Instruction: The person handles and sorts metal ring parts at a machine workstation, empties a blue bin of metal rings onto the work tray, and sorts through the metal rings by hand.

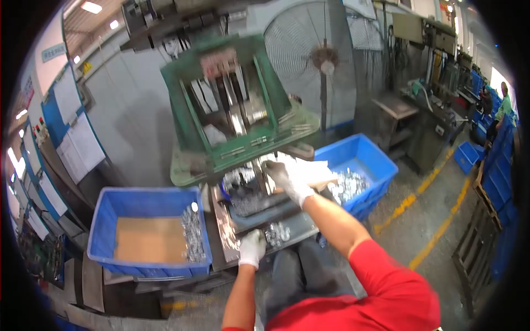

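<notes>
My left hand (252, 248), in a white glove, is at the front edge of the machine's work table, just left of a small pile of shiny metal parts (277, 234). Its fingers are curled, and what they hold, if anything, is too small to make out. Farther forward, my right hand (282, 175), also gloved, reaches under the green press frame (243, 151). The fingers of that hand are bent together near the tooling, and any part between them is hidden by blur. Below the press lies a dark tray area (248, 205).
A blue bin (149, 271) with metal parts along its right side stands at the left. Another blue bin (381, 179) with metal parts is at the right. Behind are a large fan (326, 58) and other machines. A person (504, 105) is at the far right.
</notes>
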`<control>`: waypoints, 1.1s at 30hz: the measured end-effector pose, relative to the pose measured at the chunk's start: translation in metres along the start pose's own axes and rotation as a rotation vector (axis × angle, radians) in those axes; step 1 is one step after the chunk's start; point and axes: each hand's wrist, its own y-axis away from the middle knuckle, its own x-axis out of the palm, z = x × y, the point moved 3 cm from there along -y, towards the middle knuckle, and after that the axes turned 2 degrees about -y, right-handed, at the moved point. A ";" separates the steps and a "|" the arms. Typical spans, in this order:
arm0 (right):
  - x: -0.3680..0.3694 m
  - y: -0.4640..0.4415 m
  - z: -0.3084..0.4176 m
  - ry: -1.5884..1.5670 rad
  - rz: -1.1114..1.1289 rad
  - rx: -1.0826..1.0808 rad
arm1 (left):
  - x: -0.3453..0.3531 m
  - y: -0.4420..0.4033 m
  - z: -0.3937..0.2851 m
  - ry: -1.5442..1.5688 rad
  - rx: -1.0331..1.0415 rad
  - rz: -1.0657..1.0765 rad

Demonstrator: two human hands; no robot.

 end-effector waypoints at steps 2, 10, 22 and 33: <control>-0.009 0.013 0.011 -0.051 -0.079 -0.074 | -0.011 0.005 -0.011 0.001 -0.022 -0.021; 0.003 0.123 -0.014 -0.001 0.226 -0.302 | -0.009 0.001 -0.004 -0.037 -0.148 0.096; 0.043 0.163 -0.008 0.150 0.634 -0.283 | -0.007 0.002 0.000 -0.107 -0.131 0.018; -0.002 0.170 -0.051 -0.064 0.677 -0.289 | -0.002 -0.001 0.005 -0.003 -0.072 0.036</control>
